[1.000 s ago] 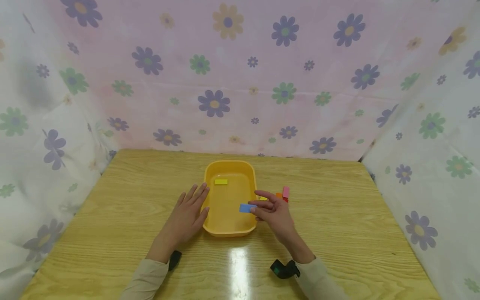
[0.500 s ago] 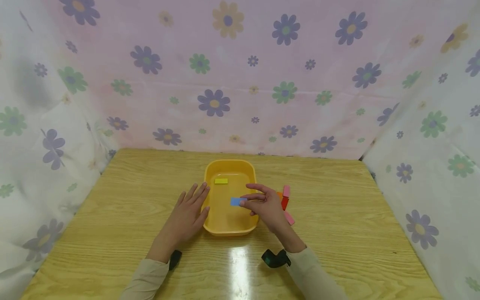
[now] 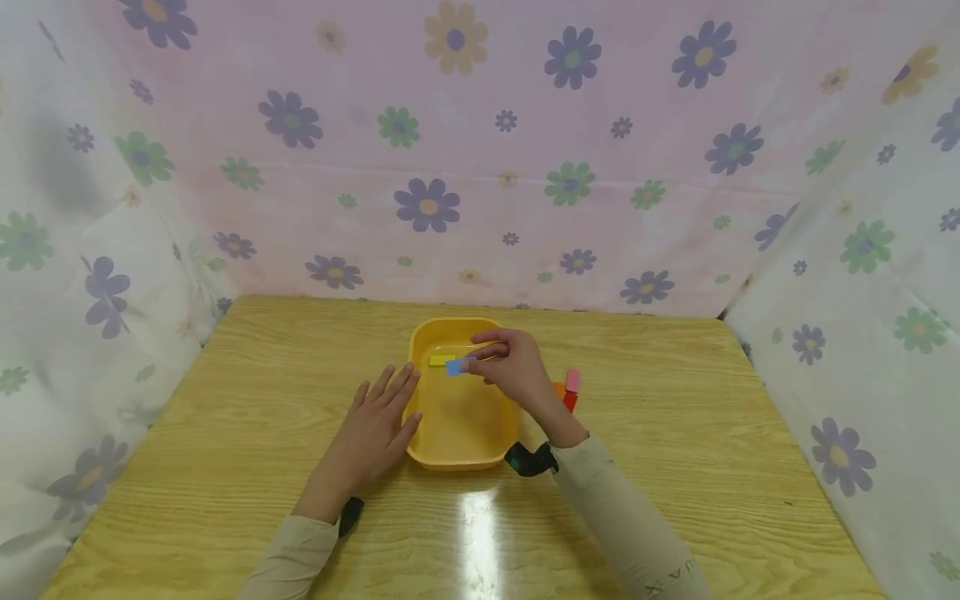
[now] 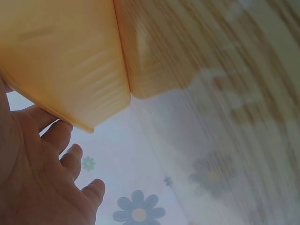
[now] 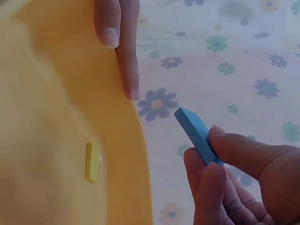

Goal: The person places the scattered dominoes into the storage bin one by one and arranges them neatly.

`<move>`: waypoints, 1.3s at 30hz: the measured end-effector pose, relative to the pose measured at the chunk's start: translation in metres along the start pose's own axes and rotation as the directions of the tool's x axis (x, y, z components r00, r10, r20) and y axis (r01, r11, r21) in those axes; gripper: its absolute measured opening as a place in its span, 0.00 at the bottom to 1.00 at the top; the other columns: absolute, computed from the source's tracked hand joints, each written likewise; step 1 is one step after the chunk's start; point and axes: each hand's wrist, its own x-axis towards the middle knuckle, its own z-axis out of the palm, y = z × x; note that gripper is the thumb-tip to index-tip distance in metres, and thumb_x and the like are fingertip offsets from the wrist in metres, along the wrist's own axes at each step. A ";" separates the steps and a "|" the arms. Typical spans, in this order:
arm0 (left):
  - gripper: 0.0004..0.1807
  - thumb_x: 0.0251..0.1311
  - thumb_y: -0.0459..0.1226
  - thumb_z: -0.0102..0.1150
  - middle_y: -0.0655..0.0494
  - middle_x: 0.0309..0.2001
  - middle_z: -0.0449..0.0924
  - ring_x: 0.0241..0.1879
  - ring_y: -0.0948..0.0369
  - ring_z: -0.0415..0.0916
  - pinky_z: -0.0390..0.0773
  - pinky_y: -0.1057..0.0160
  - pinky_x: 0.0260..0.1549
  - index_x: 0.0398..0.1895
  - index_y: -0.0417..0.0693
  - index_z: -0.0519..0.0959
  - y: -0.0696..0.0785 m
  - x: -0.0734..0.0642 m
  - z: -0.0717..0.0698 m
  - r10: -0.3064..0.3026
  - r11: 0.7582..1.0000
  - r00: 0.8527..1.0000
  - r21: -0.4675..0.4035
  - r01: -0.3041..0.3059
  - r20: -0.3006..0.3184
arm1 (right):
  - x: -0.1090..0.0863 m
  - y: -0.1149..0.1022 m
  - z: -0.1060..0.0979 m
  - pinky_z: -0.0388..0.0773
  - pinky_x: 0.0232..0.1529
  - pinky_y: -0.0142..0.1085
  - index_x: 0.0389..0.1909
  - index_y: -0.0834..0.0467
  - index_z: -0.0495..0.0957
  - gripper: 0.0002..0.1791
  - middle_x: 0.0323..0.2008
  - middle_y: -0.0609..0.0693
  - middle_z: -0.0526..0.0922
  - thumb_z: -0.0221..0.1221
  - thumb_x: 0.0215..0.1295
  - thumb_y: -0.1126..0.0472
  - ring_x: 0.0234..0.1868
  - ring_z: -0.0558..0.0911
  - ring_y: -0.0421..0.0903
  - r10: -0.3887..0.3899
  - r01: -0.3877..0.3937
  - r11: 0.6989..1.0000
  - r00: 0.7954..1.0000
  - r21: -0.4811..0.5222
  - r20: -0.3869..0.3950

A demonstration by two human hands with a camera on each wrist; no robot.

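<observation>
Between thumb and fingers my right hand (image 3: 510, 367) pinches a blue rectangular block (image 5: 194, 133), held above the far part of a yellow plastic tub (image 3: 461, 463). A yellow block (image 3: 441, 361) lies on the tub's floor near its far left corner, close to the blue one in the head view. My left hand (image 3: 372, 433) rests against the tub's left rim with its fingers extended. In the left wrist view the fingers (image 4: 58, 136) touch the rim's edge from outside.
Right of the tub, partly behind my right forearm, lie a pink block (image 3: 573, 380), a red block (image 3: 570, 402) and an orange block (image 3: 559, 390) on the wooden table (image 3: 712, 433). A flowered cloth (image 3: 480, 167) walls the back and sides.
My right hand has carried the blue block from the tub's right side leftward and away from me, towards the yellow block. My left hand has stayed at the rim.
</observation>
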 end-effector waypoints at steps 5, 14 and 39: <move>0.34 0.78 0.50 0.45 0.52 0.81 0.50 0.81 0.46 0.44 0.45 0.34 0.75 0.80 0.45 0.56 0.000 0.000 0.000 -0.012 1.000 1.000 -0.003 0.012 0.017 | 0.024 0.001 0.010 0.87 0.46 0.51 0.56 0.65 0.81 0.21 0.43 0.61 0.89 0.70 0.62 0.65 0.43 0.89 0.59 0.071 -0.071 0.997 0.997 -0.007 0.044; 0.34 0.77 0.48 0.48 0.51 0.81 0.50 0.81 0.45 0.44 0.45 0.33 0.75 0.80 0.44 0.57 0.000 -0.002 0.004 -0.023 1.000 1.000 -0.018 0.023 0.015 | 0.053 0.023 0.033 0.88 0.41 0.47 0.52 0.73 0.79 0.24 0.34 0.63 0.89 0.72 0.55 0.68 0.36 0.89 0.61 0.187 -0.184 0.979 0.982 -0.088 0.023; 0.33 0.78 0.49 0.46 0.52 0.81 0.51 0.80 0.45 0.46 0.48 0.34 0.74 0.79 0.43 0.58 0.002 -0.001 0.001 0.002 1.000 1.000 -0.008 -0.002 -0.002 | 0.070 0.052 0.044 0.82 0.28 0.32 0.46 0.69 0.80 0.28 0.25 0.55 0.85 0.79 0.48 0.59 0.20 0.81 0.42 0.264 -0.279 0.920 0.960 -0.274 -0.092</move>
